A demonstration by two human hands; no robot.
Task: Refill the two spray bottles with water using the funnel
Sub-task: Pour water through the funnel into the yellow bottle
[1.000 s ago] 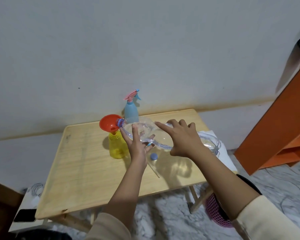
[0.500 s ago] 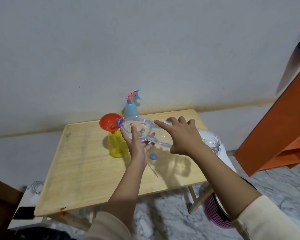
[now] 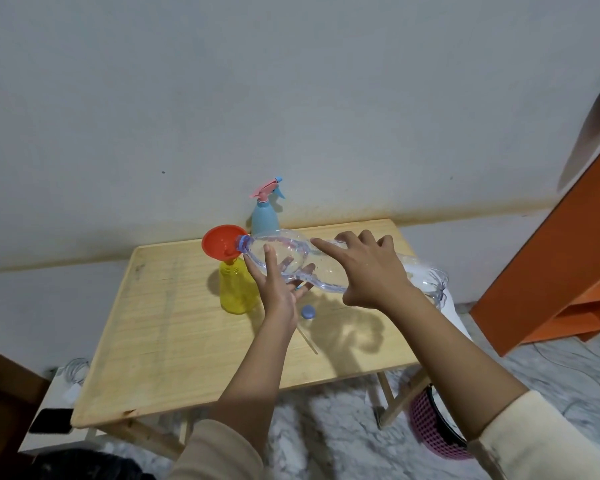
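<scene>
Funnel [image 3: 222, 242] atop yellow spray bottle [image 3: 237, 289] meets tilted clear bottle [image 3: 291, 259].
Left hand [image 3: 278, 289] cradles it beneath; right hand [image 3: 369, 271] grips from above.

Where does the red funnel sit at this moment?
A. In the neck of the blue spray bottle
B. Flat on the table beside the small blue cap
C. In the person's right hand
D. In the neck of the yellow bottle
D: the red funnel stands in the open top of the yellow bottle, and the mouth of the clear plastic bottle is tipped over its rim.
</scene>
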